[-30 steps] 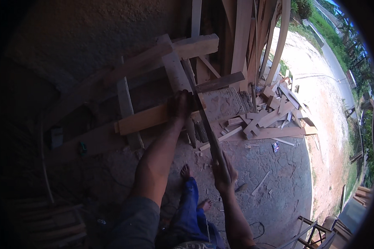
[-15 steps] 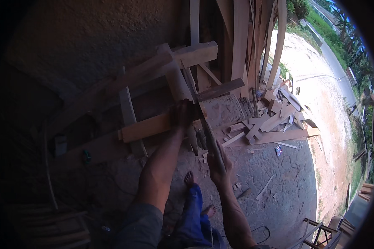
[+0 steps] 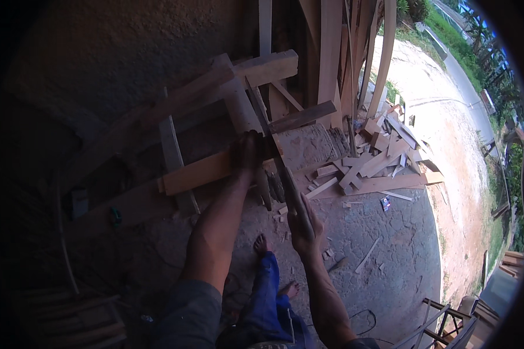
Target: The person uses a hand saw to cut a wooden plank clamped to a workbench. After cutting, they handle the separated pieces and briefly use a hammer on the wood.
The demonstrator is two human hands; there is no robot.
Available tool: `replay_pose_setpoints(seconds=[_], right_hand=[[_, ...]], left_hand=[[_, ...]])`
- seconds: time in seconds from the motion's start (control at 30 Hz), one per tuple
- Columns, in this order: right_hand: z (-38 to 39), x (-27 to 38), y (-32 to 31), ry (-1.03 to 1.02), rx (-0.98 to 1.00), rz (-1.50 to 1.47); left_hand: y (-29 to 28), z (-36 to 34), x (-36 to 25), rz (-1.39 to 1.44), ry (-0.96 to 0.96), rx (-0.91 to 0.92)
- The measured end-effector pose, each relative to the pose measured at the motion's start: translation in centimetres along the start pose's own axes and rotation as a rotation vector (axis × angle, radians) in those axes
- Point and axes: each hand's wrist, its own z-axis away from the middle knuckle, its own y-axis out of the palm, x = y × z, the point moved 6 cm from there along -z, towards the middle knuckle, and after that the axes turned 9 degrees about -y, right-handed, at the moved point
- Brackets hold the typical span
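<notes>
My right hand (image 3: 304,231) is closed around the handle of a handsaw (image 3: 290,185). Its long blade slants up and away to the left, past the end of a light wooden beam (image 3: 201,173). My left hand (image 3: 245,152) is closed over that beam near the blade, pressing it on the wooden work stand (image 3: 239,107); deep shadow hides some of its fingers. The beam lies across the stand, its other end sticking out to the left. Where the blade meets the wood is too dark to make out clearly.
Offcuts (image 3: 384,151) are heaped at the right, beside a rough block (image 3: 314,152). Tall planks (image 3: 330,58) lean on the wall behind. My bare foot (image 3: 261,244) stands on the cracked floor below the beam. A green object (image 3: 116,217) rests on a plank at the left.
The whole view has shifted a little. Against the beam, my right hand and the saw have come slightly back toward me. My left hand keeps its place on the beam.
</notes>
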Motion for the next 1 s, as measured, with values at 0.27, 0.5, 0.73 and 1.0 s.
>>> replay_pose_setpoints(seconds=[0.27,0.5,0.73,1.0], right_hand=[[16.6,1.5,-7.4,-0.115,0.062,0.116],[1.7,-0.4,-0.3,-0.012,0.044,0.022],[16.0,1.5,-8.1,-0.094,0.084,0.091],[2.2,-1.3,-1.2,0.049,0.052,-0.061]], left_hand=[[-0.7,0.2,1.1,-0.076,0.009,-0.034],[-0.3,-0.3,0.3,-0.025,-0.076,0.072],[-0.6,0.0,0.6,-0.065,0.025,-0.009],[0.0,0.0,0.4,-0.055,-0.073,0.092]])
